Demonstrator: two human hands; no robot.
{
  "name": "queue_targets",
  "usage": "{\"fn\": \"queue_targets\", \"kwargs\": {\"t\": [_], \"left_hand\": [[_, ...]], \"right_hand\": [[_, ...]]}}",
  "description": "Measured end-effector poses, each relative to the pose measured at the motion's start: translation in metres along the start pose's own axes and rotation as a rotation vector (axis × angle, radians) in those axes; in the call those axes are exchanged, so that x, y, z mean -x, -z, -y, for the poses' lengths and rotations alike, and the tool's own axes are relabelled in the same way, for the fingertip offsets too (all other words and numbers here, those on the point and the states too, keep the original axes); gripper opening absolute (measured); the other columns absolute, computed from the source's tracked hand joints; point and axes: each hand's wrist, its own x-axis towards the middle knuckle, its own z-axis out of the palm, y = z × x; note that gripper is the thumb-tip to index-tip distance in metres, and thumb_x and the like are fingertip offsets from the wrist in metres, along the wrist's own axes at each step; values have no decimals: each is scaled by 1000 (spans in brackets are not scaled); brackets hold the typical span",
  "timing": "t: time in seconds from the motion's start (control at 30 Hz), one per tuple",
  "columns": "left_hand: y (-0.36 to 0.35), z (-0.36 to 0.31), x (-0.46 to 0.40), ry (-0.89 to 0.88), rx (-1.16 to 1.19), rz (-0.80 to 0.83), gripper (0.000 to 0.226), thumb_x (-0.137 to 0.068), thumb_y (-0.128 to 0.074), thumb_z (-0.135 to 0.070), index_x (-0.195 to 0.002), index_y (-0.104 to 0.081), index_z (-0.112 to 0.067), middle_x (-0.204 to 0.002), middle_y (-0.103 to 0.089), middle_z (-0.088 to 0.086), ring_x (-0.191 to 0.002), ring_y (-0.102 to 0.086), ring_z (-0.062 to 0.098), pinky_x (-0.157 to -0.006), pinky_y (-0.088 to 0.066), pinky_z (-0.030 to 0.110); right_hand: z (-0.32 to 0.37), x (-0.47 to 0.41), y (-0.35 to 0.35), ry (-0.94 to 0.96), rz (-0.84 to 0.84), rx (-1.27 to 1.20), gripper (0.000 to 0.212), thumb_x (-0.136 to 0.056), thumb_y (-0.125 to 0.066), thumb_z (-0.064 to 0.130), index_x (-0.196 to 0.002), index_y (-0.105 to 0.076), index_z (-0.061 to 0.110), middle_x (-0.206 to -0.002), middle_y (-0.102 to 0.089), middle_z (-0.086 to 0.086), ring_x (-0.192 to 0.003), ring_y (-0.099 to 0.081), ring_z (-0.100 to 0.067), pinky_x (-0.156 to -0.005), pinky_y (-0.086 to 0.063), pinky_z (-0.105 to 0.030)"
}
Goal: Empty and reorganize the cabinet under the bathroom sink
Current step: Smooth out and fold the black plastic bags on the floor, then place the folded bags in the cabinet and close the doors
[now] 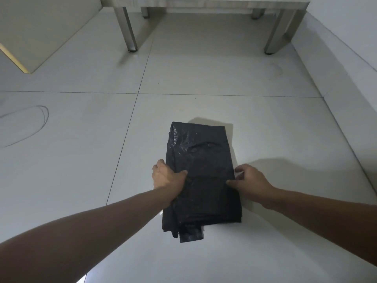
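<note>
A folded black plastic bag (201, 176), probably a stack of garbage bags, lies flat on the white tiled floor (81, 160) in front of the person. The left hand (168, 177) holds the left edge of it: the thumb lies on top and the other fingers seem to go under the edge, so this hand grips the bag. The right hand (252, 183) rests at the right edge with its fingers loosely spread, only touching the plastic, not closed on it.

At the far end of the floor stand the metal legs of the cabinet (204, 3); only its bottom edge is in view, so I cannot tell what is inside. No other things from the cabinet are visible on the floor.

I judge that the bag has been taken out and folded into a neat packet, and that it is not yet put back. How much of the emptying is finished, I cannot say from here.
</note>
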Motion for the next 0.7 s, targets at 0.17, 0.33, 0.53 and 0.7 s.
{"fn": "queue_targets", "kwargs": {"t": [0.17,0.33,0.53,0.7], "left_hand": [[4,-15,-9,270,360,179,46,-78,-76,-14,-115,-53,0,-102,-64,16,-93,-64,35,-84,-56,49],[11,-37,-23,160,332,128,41,-81,-71,-10,-116,-51,-1,-100,-62,14,-92,-63,33,-83,-57,43],[49,-111,-77,-85,413,56,73,-86,-64,-6,-146,-24,-17,-116,-53,7,-100,-55,27,-82,-52,35],[132,-184,-117,-216,478,76,87,-75,-71,0,-146,-30,-28,-114,-60,4,-101,-62,27,-88,-56,41]], "right_hand": [[9,-4,0,-86,16,-241,6,-87,-68,12,-89,-62,13,-98,-69,-11,-89,-65,-26,-84,-56,-41],[30,-17,14,50,-96,-229,7,-88,-65,16,-94,-61,15,-95,-69,-8,-88,-66,-26,-78,-55,-38],[102,-57,52,247,-290,-254,53,-87,-65,11,-136,-46,21,-100,-71,-4,-99,-64,-26,-93,-50,-41],[196,-79,104,390,-420,-162,45,-87,-65,8,-126,-53,24,-109,-66,-1,-99,-63,-21,-89,-50,-36]]}}
